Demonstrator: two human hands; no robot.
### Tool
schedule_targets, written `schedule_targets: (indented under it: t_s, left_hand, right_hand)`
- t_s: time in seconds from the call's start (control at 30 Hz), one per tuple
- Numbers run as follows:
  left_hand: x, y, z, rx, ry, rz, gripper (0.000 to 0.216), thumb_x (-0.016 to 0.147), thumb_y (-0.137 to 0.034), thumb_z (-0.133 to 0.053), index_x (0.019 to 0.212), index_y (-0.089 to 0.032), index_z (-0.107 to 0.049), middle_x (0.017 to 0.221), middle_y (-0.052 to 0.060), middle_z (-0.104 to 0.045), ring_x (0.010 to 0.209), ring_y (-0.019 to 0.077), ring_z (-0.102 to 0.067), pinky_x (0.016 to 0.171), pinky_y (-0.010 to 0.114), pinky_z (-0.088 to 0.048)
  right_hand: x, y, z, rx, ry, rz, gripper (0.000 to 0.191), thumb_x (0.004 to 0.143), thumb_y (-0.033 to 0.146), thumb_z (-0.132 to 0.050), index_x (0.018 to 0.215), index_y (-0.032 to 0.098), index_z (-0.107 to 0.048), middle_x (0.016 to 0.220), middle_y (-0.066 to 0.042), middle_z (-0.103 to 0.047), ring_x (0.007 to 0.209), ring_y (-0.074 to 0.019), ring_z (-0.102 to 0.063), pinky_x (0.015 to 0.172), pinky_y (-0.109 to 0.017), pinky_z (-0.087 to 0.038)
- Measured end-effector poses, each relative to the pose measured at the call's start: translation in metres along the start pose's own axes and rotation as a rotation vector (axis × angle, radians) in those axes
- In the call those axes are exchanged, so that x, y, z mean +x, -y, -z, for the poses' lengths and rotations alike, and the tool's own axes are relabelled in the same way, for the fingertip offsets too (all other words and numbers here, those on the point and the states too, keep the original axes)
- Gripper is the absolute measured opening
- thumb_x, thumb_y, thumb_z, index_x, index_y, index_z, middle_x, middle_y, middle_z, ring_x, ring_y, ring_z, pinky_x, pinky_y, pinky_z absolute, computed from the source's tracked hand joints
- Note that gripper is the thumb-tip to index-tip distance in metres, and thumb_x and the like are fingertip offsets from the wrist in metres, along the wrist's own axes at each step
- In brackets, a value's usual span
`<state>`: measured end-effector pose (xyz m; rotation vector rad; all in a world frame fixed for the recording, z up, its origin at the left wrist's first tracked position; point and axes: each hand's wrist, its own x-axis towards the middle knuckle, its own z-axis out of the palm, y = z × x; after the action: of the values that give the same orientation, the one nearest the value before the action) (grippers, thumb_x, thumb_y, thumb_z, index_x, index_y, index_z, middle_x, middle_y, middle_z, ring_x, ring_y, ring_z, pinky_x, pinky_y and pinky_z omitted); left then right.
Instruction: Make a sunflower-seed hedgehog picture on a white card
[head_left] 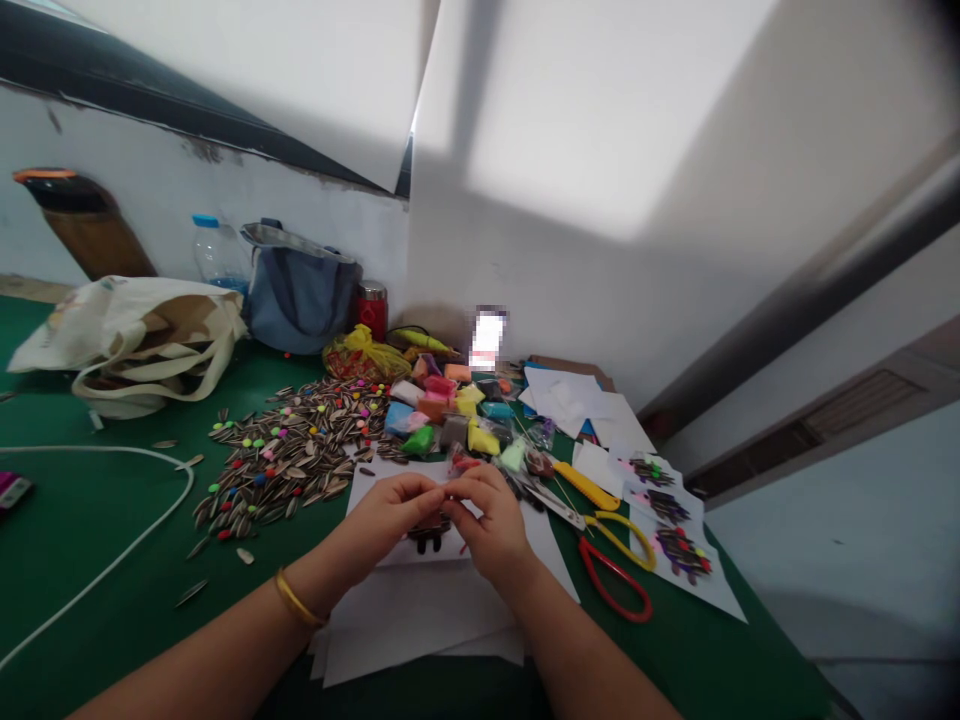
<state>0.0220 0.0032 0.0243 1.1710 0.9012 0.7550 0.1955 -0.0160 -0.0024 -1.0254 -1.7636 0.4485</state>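
My left hand (391, 518) and my right hand (491, 522) meet fingertip to fingertip above white paper sheets (420, 615). Both are closed in a pinch, and whatever lies between the fingers is too small to make out. Below them, partly covered, is a dark figure (430, 545) with short black legs on the top sheet. A big pile of sunflower seeds (300, 460), mixed with small coloured balls, lies to the left of the paper. Beyond my hands are several packets of coloured clay, among them a yellow packet (482, 437) and a green one (418, 440).
Scissors (619, 590) with red and yellow handles and a yellow utility knife (586, 486) lie at right, near paper bearing seed figures (681, 553). A white cable (161, 510) curves at left. A cloth bag (150, 335), blue bag (300, 290) and red jar (372, 310) stand behind.
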Motion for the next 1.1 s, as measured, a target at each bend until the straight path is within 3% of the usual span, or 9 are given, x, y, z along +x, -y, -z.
schedule_targets:
  t_s: [0.33, 0.87, 1.1]
  left_hand:
    - [0.0017, 0.0009, 0.0003, 0.163, -0.033, -0.122, 0.04, 0.076, -0.055, -0.067, 0.068, -0.016, -0.064, 0.064, -0.002, -0.056, 0.062, 0.0121, -0.05, 0.058, 0.022, -0.041]
    - [-0.0009, -0.0046, -0.0003, 0.128, -0.051, -0.031, 0.039, 0.07, -0.054, -0.072, 0.079, -0.016, -0.07, 0.073, 0.002, -0.065, 0.069, 0.0161, -0.056, 0.058, 0.024, -0.043]
    - [0.0019, 0.0008, 0.0043, 0.215, -0.025, -0.033, 0.042, 0.075, -0.057, -0.067, 0.077, -0.015, -0.07, 0.071, 0.003, -0.065, 0.068, 0.016, -0.055, 0.052, 0.022, -0.038]
  right_hand:
    - [0.0017, 0.0011, 0.0014, -0.02, 0.012, 0.023, 0.01, 0.09, 0.027, -0.064, 0.093, 0.024, -0.072, 0.09, -0.005, -0.062, 0.091, -0.0198, -0.058, 0.085, -0.035, -0.048]
    - [0.0017, -0.0003, 0.0001, -0.015, 0.035, 0.021, 0.015, 0.087, 0.026, -0.067, 0.102, 0.025, -0.071, 0.093, -0.004, -0.063, 0.092, -0.0201, -0.058, 0.087, -0.036, -0.048]
    - [0.0005, -0.0017, -0.0007, -0.025, 0.04, 0.015, 0.007, 0.088, 0.023, -0.065, 0.091, 0.024, -0.071, 0.09, -0.004, -0.063, 0.092, -0.0201, -0.058, 0.087, -0.035, -0.048]
